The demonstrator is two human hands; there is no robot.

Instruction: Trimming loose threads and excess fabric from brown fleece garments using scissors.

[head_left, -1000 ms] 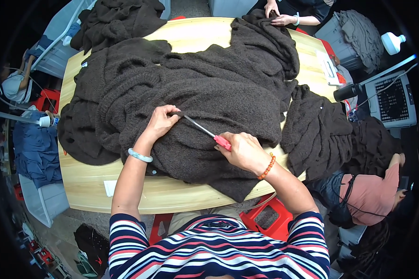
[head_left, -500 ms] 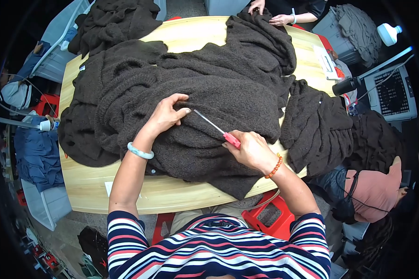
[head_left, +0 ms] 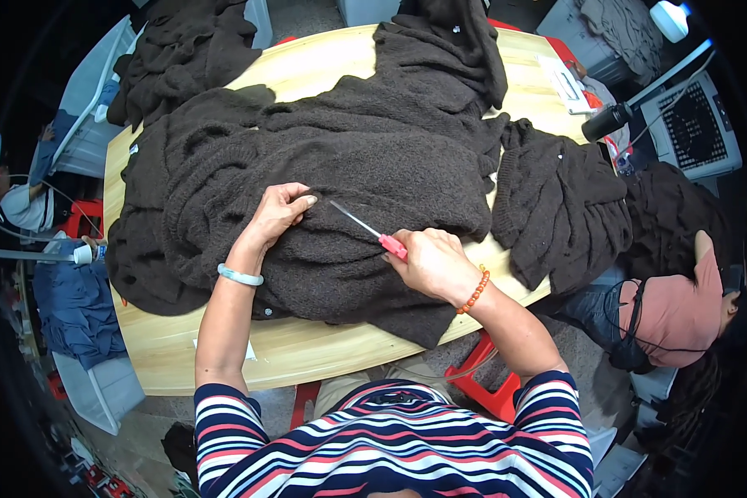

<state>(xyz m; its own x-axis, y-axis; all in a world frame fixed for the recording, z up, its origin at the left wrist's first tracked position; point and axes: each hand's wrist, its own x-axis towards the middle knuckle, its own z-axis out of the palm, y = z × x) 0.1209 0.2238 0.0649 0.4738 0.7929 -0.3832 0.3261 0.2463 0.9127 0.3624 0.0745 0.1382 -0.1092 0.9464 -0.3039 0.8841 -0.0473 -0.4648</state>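
Note:
A large dark brown knitted garment [head_left: 390, 166] lies in loose folds across the table before me. My left hand [head_left: 275, 214] pinches a bit of its knit between thumb and forefinger. My right hand [head_left: 430, 259] is closed round the pink handle of a thin metal-shafted tool [head_left: 359, 220]. The shaft slants up and to the left over the knit, its tip a short way to the right of my left fingertips. At this size I cannot make out the shape of the tip.
More dark knitwear [head_left: 560, 199] lies at the table's right, and another pile [head_left: 187, 58] at the far left. The wooden table [head_left: 324, 62] has a black lamp [head_left: 606, 122] by its right edge. A co-worker in a pink top [head_left: 672, 319] is at right; a red stool [head_left: 485, 382] stands below.
My view has shifted slightly. The tool's tip and my left fingertips stay close together over the knit. A co-worker's hands at the far edge have gone out of view.

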